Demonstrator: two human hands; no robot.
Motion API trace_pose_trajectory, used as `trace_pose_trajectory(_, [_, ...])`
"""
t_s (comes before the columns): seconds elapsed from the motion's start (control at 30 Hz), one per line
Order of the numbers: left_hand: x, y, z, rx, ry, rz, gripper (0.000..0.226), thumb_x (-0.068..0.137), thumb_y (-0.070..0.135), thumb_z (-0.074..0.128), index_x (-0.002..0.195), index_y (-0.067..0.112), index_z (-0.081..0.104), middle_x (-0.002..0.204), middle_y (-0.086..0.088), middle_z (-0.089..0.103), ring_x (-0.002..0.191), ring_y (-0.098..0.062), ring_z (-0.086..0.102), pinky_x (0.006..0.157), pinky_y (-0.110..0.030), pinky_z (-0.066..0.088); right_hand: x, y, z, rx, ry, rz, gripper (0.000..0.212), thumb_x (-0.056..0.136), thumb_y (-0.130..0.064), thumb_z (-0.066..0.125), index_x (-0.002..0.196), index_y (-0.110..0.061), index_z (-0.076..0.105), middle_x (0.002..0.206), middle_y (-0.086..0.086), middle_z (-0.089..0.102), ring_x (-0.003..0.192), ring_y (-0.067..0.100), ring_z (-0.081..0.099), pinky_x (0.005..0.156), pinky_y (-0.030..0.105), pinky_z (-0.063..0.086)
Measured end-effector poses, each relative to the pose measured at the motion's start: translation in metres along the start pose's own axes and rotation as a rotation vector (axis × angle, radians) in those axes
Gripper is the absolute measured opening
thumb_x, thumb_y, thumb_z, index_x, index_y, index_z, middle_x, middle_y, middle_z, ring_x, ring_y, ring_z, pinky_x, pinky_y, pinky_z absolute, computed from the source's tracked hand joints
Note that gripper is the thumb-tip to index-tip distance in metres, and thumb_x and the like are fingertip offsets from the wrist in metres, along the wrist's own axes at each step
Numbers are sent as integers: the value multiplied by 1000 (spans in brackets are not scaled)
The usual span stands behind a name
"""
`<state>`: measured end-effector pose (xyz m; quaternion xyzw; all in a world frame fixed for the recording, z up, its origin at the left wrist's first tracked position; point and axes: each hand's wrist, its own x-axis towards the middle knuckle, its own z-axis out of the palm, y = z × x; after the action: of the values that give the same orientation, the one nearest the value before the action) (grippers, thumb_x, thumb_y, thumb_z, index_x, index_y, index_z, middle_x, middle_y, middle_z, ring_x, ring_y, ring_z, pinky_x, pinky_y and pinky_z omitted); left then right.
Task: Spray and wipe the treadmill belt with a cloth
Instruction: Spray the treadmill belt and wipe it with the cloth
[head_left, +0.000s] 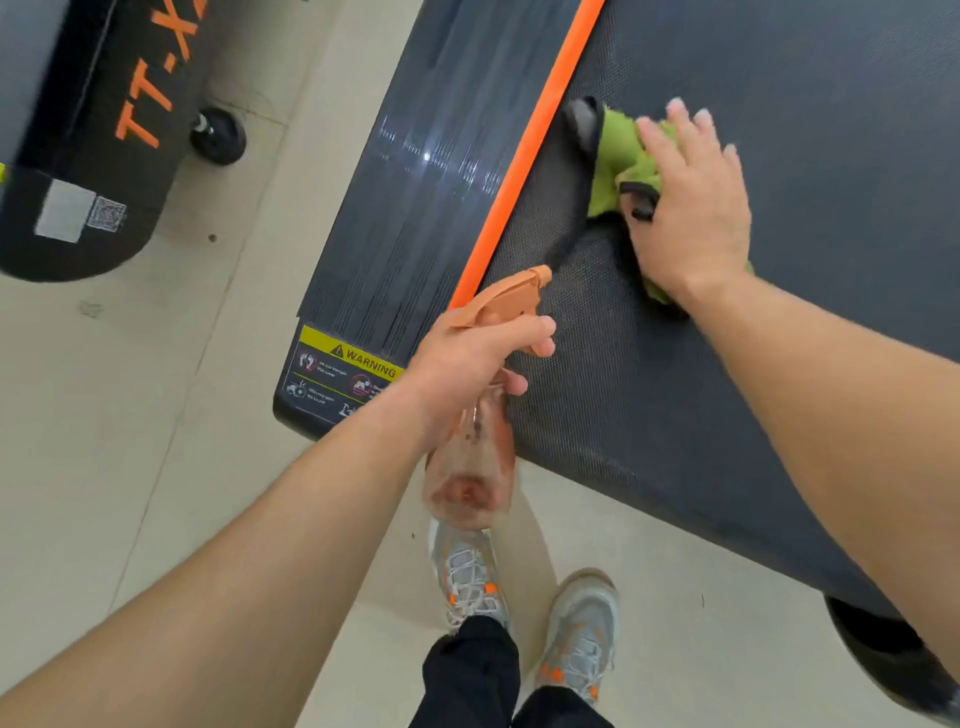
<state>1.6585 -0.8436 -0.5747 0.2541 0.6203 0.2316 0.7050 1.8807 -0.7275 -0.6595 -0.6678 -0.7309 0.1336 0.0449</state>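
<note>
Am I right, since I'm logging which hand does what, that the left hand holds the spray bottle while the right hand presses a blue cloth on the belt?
Not quite: the head view shows the cloth is green. Otherwise correct: left hand holds the spray bottle, right hand presses on the belt.

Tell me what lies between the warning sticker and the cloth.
In the head view, the ribbed side rail and the orange stripe lie between the sticker and the cloth.

Cloth (621, 171) lies on belt (727, 364), right of side rail (415, 208).
</note>
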Motion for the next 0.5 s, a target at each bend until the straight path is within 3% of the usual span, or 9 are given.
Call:
trace_pose_trajectory(0.07, [4,3,-9,7,-9,-1,36,97,23,72,125,45,70,103,-8,80,81,-10,69,62,-23,53,8,-18,1,82,66,128,65,97,-23,59,157,-22,34,168,6,23,155,29,18,126,46,16])
trace_pose_trajectory(0.13, [5,7,-18,-20,19,-12,35,97,20,71,125,42,69,99,-8,79,75,-5,70,58,-21,52,-29,-38,9,160,80,125,69,91,-18,64,155,-20,38,167,9,26,153,31,25,125,45,21])
trace_pose_trajectory(0.23, [2,15,-26,-37,34,-48,29,97,17,69,125,23,71,93,-6,76,72,-2,70,55,-20,49,-146,-59,28,122,-55,-152,84,73,-5,72,151,-14,45,164,17,29,150,38,31,121,49,28])
trace_pose_trajectory(0.33, [-4,19,-31,7,20,-98,27,97,16,70,124,20,72,93,-3,75,55,0,65,49,-16,48,-217,-52,32,53,-183,-486,61,91,-5,55,150,-15,46,162,19,33,149,39,34,118,52,33])
trace_pose_trajectory(0.4, [-5,19,-33,23,14,-109,23,97,17,71,118,26,72,92,-3,76,53,1,63,47,-15,46,-204,-37,25,5,-229,-648,54,97,-9,42,150,-19,44,161,16,36,148,37,36,117,52,34])
trace_pose_trajectory(0.47, [-5,19,-35,32,10,-104,21,97,17,70,117,26,72,92,-3,76,53,0,63,46,-14,45,-159,-20,20,-16,-168,-597,61,90,-6,53,149,-18,46,160,16,39,147,38,37,118,52,30])
trace_pose_trajectory(0.5, [-4,19,-36,37,14,-107,22,97,18,70,118,25,73,93,-3,77,53,0,64,47,-14,46,-127,-13,16,7,-111,-449,67,84,-2,62,148,-16,48,160,17,38,147,39,35,119,53,28])
